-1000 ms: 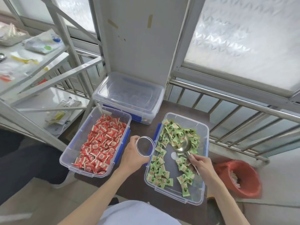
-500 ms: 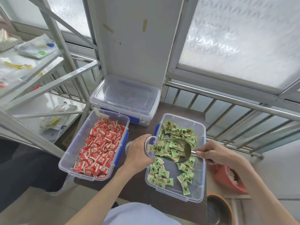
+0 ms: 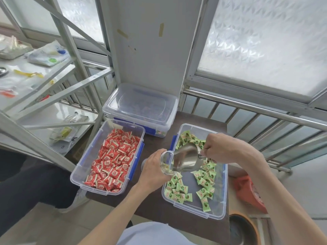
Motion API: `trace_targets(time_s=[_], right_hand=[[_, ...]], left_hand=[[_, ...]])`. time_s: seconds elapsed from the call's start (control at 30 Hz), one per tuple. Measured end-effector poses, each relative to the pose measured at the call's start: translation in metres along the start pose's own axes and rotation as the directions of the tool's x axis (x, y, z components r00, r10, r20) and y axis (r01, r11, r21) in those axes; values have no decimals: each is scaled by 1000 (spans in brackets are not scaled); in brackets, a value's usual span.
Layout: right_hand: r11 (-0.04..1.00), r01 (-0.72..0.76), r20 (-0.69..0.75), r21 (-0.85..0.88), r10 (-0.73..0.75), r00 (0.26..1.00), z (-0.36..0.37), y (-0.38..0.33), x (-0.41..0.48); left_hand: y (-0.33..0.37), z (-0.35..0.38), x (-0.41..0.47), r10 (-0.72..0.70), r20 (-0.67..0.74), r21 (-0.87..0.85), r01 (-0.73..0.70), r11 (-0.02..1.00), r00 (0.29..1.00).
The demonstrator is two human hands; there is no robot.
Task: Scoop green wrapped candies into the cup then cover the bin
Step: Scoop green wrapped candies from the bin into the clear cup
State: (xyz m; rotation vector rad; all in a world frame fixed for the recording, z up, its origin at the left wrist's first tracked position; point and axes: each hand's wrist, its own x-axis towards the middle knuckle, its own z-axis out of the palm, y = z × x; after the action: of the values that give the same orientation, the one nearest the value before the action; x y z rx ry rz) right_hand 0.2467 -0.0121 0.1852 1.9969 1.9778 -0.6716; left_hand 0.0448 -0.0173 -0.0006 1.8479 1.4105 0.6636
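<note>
Your right hand [image 3: 221, 149] now pinches the scoop [image 3: 185, 159] tipped over, where it was level a moment ago, emptying green candies [image 3: 203, 184] into the cup [image 3: 165, 162] wrapped in your left hand [image 3: 154, 171], above the green bin [image 3: 222, 197]'s left edge; covering remains.

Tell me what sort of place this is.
Probably a makeshift sorting spot by a window, maybe a balcony or storeroom, not a shop. A small dark table with candy bins stands against a metal railing and frosted glass, beside a cluttered metal shelf.
</note>
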Motion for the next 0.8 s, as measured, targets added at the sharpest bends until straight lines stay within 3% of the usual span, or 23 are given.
trace_targets(time_s=[0.13, 0.27, 0.43, 0.63, 0.8], right_hand=[[999, -32, -45, 26, 33, 998, 1, 14, -15], [984, -150, 6, 94, 150, 989, 13, 44, -26], [942, -335, 202, 11, 326, 924, 83, 76, -8], [931, -355, 289, -83, 364, 885, 132, 75, 1], [943, -333, 312, -25, 324, 893, 138, 70, -2]], left_hand=[[-8, 6, -1, -27, -14, -9, 27, 1000, 1000], [-15, 8, -3, -88, -17, -41, 87, 995, 996], [-26, 12, -9, -154, -33, -27, 153, 988, 988], [-28, 20, -12, -265, -50, -22, 264, 964, 963], [-33, 25, -12, -334, -52, -75, 330, 941, 941]])
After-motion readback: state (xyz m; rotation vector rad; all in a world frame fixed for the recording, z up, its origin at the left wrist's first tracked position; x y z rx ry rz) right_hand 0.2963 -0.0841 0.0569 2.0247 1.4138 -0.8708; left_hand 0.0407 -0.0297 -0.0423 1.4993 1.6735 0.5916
